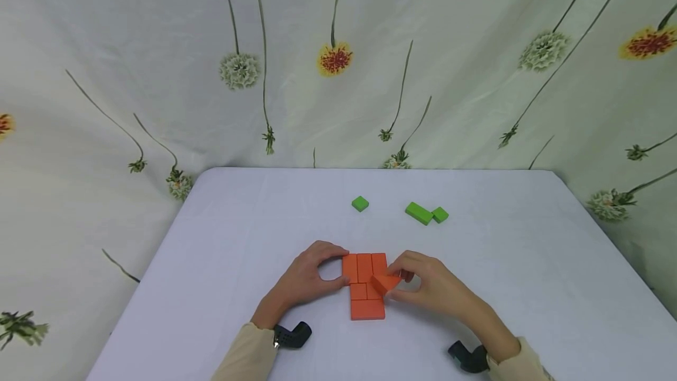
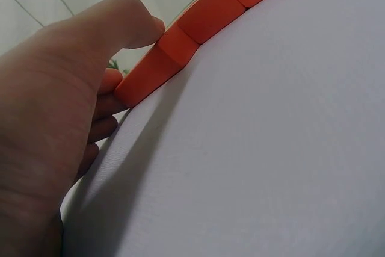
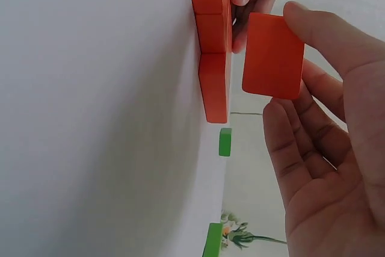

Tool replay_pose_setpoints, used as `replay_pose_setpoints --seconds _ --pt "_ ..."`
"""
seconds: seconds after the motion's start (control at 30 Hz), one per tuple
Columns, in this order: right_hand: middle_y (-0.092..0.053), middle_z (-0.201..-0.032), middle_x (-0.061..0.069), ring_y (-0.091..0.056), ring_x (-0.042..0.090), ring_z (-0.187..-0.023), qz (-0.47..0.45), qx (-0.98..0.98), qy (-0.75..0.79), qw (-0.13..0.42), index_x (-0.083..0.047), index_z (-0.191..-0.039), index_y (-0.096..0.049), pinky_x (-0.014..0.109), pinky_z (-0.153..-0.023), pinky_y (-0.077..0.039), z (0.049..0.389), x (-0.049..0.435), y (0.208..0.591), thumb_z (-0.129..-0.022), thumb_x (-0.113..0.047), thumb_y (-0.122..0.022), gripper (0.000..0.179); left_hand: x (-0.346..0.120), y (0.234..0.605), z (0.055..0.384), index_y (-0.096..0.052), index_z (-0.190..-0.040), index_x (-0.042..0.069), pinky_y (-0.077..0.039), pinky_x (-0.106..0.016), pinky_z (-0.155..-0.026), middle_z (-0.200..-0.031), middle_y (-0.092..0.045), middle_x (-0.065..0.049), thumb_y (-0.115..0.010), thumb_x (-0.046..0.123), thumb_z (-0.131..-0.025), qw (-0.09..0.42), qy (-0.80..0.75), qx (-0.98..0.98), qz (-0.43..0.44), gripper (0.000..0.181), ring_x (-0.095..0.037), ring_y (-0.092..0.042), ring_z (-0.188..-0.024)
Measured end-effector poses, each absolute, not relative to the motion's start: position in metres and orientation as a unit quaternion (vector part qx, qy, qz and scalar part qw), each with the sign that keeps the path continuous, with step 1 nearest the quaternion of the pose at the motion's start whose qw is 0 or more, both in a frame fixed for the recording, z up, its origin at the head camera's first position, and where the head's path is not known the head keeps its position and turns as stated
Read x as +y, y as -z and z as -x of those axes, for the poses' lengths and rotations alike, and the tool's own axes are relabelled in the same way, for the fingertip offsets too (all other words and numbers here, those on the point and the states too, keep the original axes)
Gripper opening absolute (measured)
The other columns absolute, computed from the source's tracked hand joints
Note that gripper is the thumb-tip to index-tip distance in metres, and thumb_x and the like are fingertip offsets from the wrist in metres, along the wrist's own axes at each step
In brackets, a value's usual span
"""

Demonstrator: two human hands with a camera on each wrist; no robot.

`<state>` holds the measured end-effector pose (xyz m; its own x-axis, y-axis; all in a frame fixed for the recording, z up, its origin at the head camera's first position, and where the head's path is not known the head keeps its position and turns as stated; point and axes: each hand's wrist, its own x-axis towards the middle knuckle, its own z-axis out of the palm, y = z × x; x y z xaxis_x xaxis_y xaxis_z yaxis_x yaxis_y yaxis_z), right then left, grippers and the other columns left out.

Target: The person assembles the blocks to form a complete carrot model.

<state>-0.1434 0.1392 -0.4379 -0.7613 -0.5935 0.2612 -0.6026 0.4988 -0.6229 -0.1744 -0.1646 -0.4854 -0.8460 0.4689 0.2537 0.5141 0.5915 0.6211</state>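
Left hand: on my head feed, the person's left hand [image 1: 304, 279] grips the upper-left orange block [image 1: 349, 268], fingertips at its far corner and thumb at its near one. The left wrist feed shows the thumb pressed to that block's edge.
Right hand: I see the right hand [image 1: 435, 288] pinching the raised orange block [image 1: 384, 283] between thumb and fingers.
Raised orange block: it is in the air over the right side of the flat orange group, tilted; my right wrist feed shows one rectangular face of it and a gap between it and the blocks below. From above it looks three-cornered, but I cannot tell its full shape.
Flat orange group: three blocks stand side by side in the far row, the upper-left one among them. Nearer me I make out two smaller blocks [image 1: 358, 291], the right one partly hidden by the raised piece, then a wide block [image 1: 367, 309] along the near edge.
Green pieces: beyond the orange group I have a small green block [image 1: 360, 203] on its own; to its right, a long green block [image 1: 419, 213] lies with another small green piece [image 1: 440, 214] just beside its end.
Table: all the flat blocks rest on a white tablecloth [image 1: 211, 251].
Backdrop: a flower-printed curtain [image 1: 465, 104] hangs behind.
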Motion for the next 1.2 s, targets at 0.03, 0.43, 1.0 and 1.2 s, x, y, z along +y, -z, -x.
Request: replay_pose_setpoints --seconds 0.03,0.43,1.0,1.2 --pt "-0.065 -0.101 -0.014 -0.061 0.01 -0.087 -0.35 -0.863 -0.364 0.004 -0.022 -0.11 -0.072 0.025 -0.076 -0.057 0.142 0.138 0.438 -0.084 -0.019 -0.087 0.03 -0.165 0.485 0.174 -0.069 -0.13 0.024 -0.054 -0.039 -0.104 -0.126 -0.067 0.01 -0.083 0.036 -0.087 0.032 0.359 -0.891 0.276 0.047 -0.012 -0.06 -0.122" --pt "-0.062 -0.096 -0.018 -0.058 0.004 -0.086 -0.385 -0.845 -0.369 -0.031 -0.028 -0.108 -0.07 0.022 -0.076 -0.055 0.129 0.127 0.437 -0.089 -0.036 -0.083 0.024 -0.166 0.484 0.175 -0.069 -0.13 0.024 -0.053 -0.039 -0.104 -0.126 -0.067 0.008 -0.084 0.034 -0.086 0.039 0.357 -0.889 0.283 0.047 -0.013 -0.06 -0.122" --pt "-0.065 -0.103 -0.021 -0.057 -0.003 -0.091 -0.413 -0.838 -0.349 -0.069 -0.028 -0.106 -0.07 0.017 -0.082 -0.054 0.116 0.112 0.442 -0.087 -0.037 -0.083 0.025 -0.166 0.484 0.176 -0.069 -0.13 0.023 -0.053 -0.039 -0.106 -0.127 -0.067 0.008 -0.084 0.034 -0.086 0.039 0.356 -0.89 0.283 0.048 -0.013 -0.06 -0.123" --pt "-0.063 -0.097 -0.021 -0.056 -0.002 -0.086 -0.405 -0.843 -0.345 -0.081 -0.03 -0.104 -0.07 0.016 -0.078 -0.052 0.116 0.109 0.445 -0.085 -0.037 -0.085 0.025 -0.166 0.486 0.176 -0.069 -0.13 0.024 -0.053 -0.039 -0.105 -0.126 -0.067 0.008 -0.084 0.034 -0.086 0.043 0.357 -0.888 0.285 0.047 -0.013 -0.06 -0.123"
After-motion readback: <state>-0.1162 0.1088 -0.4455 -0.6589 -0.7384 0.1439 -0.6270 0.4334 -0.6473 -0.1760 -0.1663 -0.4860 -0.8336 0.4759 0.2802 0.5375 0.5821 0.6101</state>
